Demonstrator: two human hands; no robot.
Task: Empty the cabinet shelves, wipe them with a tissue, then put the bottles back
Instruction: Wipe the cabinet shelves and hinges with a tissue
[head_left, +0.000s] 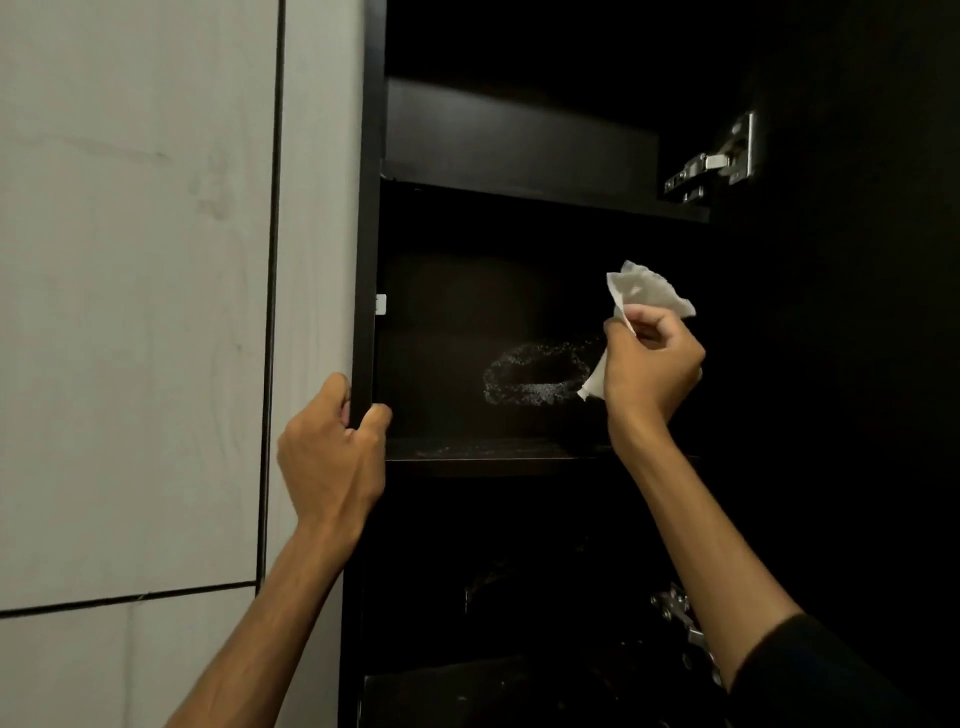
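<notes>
Meanwhile, a crumpled white tissue (647, 296) was pinched in the curled fingers of the right hand (652, 364), held up inside the dark cabinet (370, 208) above the middle shelf (498, 452). The cabinet's left edge was gripped by the left hand (332, 452).

The cabinet (366, 260) is black, the tissue (644, 293) white, the tiled wall (135, 312) pale grey with dark joints, and the hinge (719, 158) silver.
</notes>
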